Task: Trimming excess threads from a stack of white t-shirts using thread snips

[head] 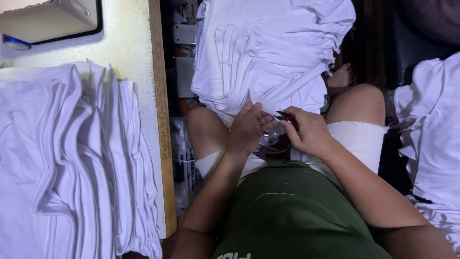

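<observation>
So the person is sitting down, knees up, with a big pile of white garments point(268, 52) draped over the lap and spilling forward. The left hand point(247, 129) is pinching the near edge of that pile, fingers curled narrow around a bit of the fabric. The right hand point(309, 132) is just beside it, closed around a small dark tool point(283, 115), looks like thread snips but it's too small to be sure, with the tip touching the same fabric edge. Both hands sit between the knees, right over the green shirt point(292, 211) and white shorts point(359, 139).

Room-wise it's pretty cramped and dim. On the left there's a pale worktable point(129, 43) with a wooden ruler-like strip point(163, 120) running along its edge, and a whole row of folded white garments point(72, 163) stacked on it. A beige box-like machine housing point(48, 19) sits in the far corner of that table, with a blue round thing point(14, 43) next to it. Another heap of white ruffled fabric point(431, 134) sits on the right. Between the table and the knees it's dark clutter, some grey boxes point(184, 52) and plastic, hard to make out.
</observation>
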